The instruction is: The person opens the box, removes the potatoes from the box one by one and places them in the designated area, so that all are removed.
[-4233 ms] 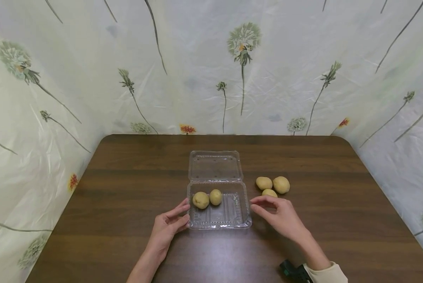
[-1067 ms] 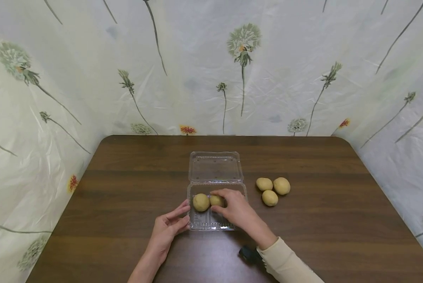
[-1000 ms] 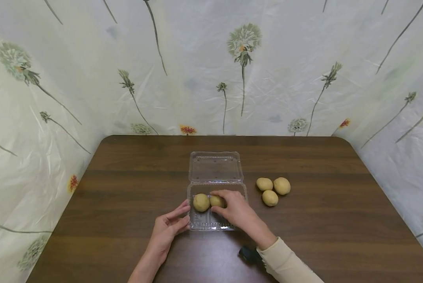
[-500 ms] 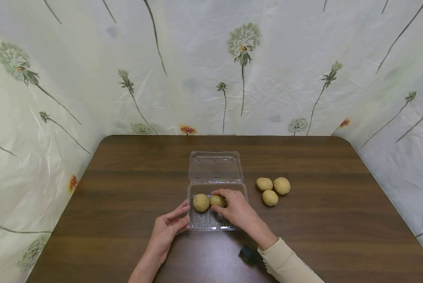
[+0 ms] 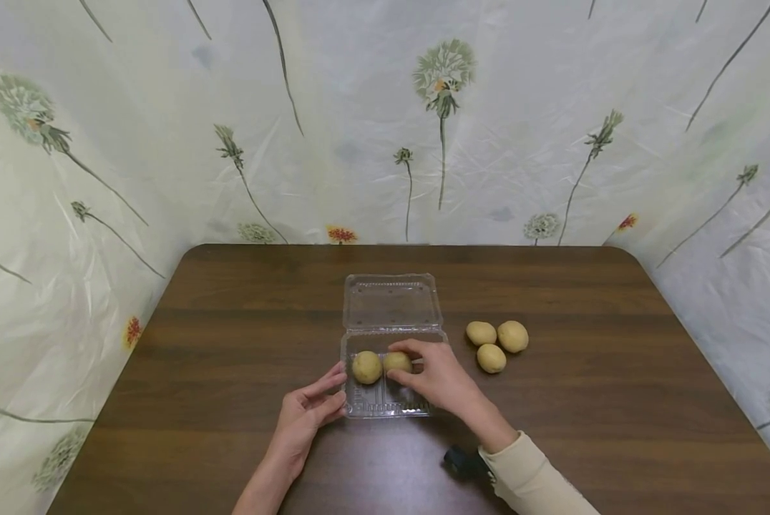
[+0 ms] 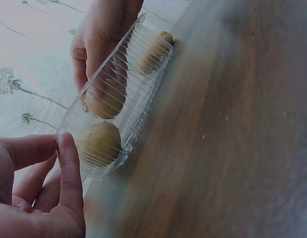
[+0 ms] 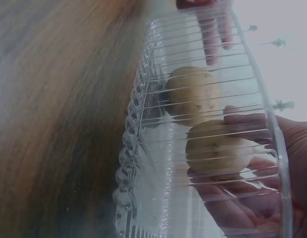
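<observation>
A clear plastic clamshell container (image 5: 394,409) lies with its lid (image 5: 393,304) folded back on the table. My left hand (image 5: 300,422) pinches its left rim between thumb and fingers, plain in the left wrist view. Inside the container sit two potatoes side by side: the left potato (image 5: 366,368) is untouched, and the right potato (image 5: 398,363) is held by my right hand (image 5: 439,373). In the right wrist view, my right fingers curve round both sides of that potato (image 7: 215,148), behind the ribbed clear wall.
Three more potatoes (image 5: 491,359) lie grouped on the brown wooden table (image 5: 250,343), to the right of the container. A black device (image 5: 462,461) is on my right wrist at the sleeve (image 5: 529,472). A floral sheet (image 5: 359,129) hangs behind the table.
My right hand came from beside the three loose potatoes into the container and took hold of the right potato. Lately hand and potato shift slightly rightward. The left hand stays at the rim.
</observation>
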